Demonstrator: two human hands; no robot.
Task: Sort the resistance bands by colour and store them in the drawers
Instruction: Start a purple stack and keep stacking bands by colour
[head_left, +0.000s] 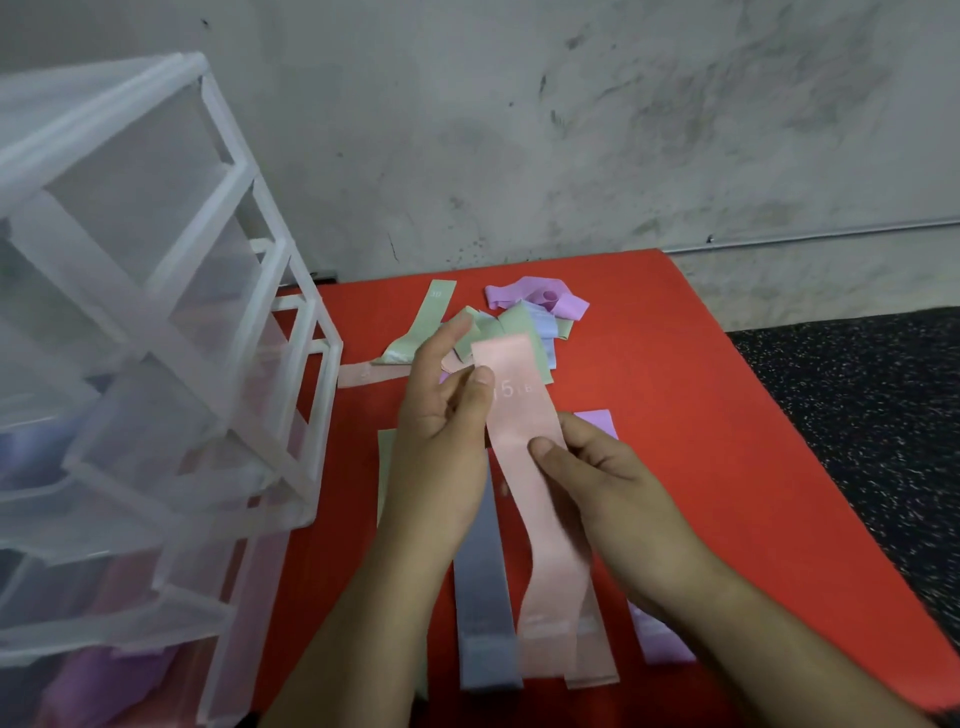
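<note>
Both hands hold a pink resistance band marked "15 LB" above a red mat. My left hand pinches its upper left edge; my right hand grips its middle from the right. Below it, flat on the mat, lie a grey-blue band, another pink band, a purple band and a green band, partly hidden by my arms. A loose pile of green, blue and purple bands lies further back. A pink band lies by the drawer unit.
A translucent plastic drawer unit stands at the left, with purple and pink bands faintly visible in its lower drawers. A grey concrete wall runs behind the mat. Dark speckled flooring lies to the right.
</note>
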